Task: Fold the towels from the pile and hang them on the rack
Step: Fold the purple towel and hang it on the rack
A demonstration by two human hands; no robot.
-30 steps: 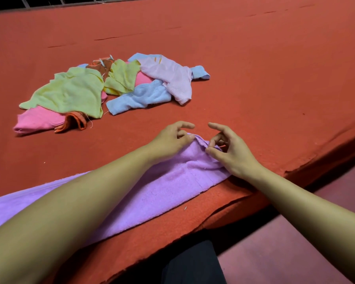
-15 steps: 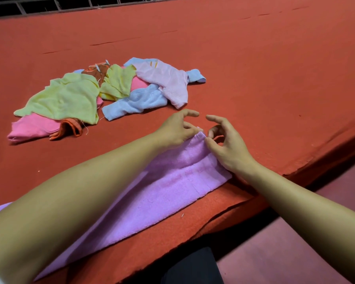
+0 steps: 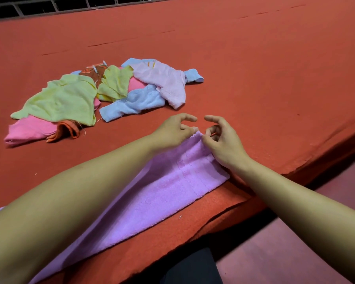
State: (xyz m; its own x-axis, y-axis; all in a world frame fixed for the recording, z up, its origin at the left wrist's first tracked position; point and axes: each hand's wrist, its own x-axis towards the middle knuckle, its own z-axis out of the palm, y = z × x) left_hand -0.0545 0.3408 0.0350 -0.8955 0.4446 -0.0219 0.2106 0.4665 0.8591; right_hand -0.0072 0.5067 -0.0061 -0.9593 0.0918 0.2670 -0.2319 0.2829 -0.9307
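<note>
- Left hand [image 3: 173, 130]: I see its fingers curled, thumb and fingertips pinching the far end of the purple towel [image 3: 152, 199]; the index finger arches above, free of the cloth.
- Right hand [image 3: 223, 142]: I see it just beside the left, thumb and bent fingers nipping the same far end at its right corner; the index finger is raised and crooked, its tip near the left index tip but apart from it.
- Purple towel: folded into a long band lying on the red felt table [image 3: 254, 78] along its near edge; it runs from beneath my left forearm up to both hands, the held end gathered into small ridges between them.
- Towel pile [image 3: 103, 93]: yellow, pink, blue, pale pink and orange cloths heaped beyond the hands, well apart from the purple towel.
- Change from one second ago: the hands have drawn closer together, and the towel's far end, then spread flatter between them, is now bunched tighter; the pile is unmoved on the table, though the view has shifted slightly.
</note>
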